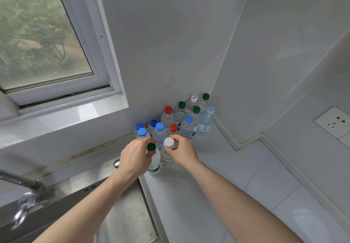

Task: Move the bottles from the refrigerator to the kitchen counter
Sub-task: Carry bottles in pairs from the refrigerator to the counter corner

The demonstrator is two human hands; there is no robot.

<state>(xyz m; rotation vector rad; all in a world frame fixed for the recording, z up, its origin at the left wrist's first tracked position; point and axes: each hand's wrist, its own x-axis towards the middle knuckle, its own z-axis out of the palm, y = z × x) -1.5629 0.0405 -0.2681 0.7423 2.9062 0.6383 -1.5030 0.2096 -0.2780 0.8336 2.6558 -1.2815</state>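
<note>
A person stood two more bottles on the counter (217, 176) beside the sink (121, 204), in front of a cluster of about a dozen capped bottles (186, 121) already packed into the wall corner. Most of the job looked done; the refrigerator was out of view, so how many remained could not be told. The left hand (135, 156) curled thumb and fingers round the neck of the green-capped bottle (153, 162), just under its cap. The right hand (182, 151) pinched the white-capped bottle (167, 152) at the neck, fingertips close together. Both bottles stood upright, touching or nearly so, and neither had yet been released.
</note>
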